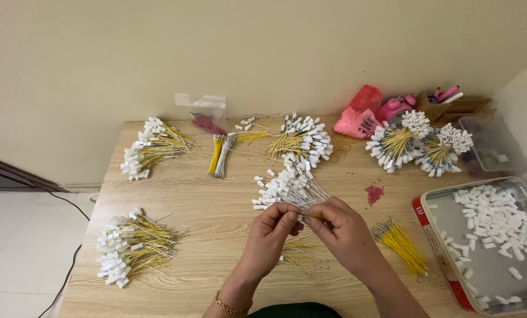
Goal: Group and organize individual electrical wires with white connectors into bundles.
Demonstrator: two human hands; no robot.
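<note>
My left hand (270, 232) and my right hand (338, 227) meet over the middle of the wooden table (204, 200). Together they pinch a fan of thin grey wires tipped with white connectors (287, 185), which spreads up and to the left from my fingertips. A thin yellow wire shows between my right fingers. Under my hands lies a loose bunch of yellow wires (298, 252). A second bundle of bare yellow wires (401, 244) rests just right of my right wrist. A gold bracelet sits on my left wrist.
Bundles of yellow wires with white connectors lie at the front left (131, 247), back left (151, 147), back middle (301, 140) and back right (416, 144). A metal tray (446, 235) of loose white connectors stands at right. A clear plastic box (493, 147), pink bag (360, 118), small plastic pouch (203, 112).
</note>
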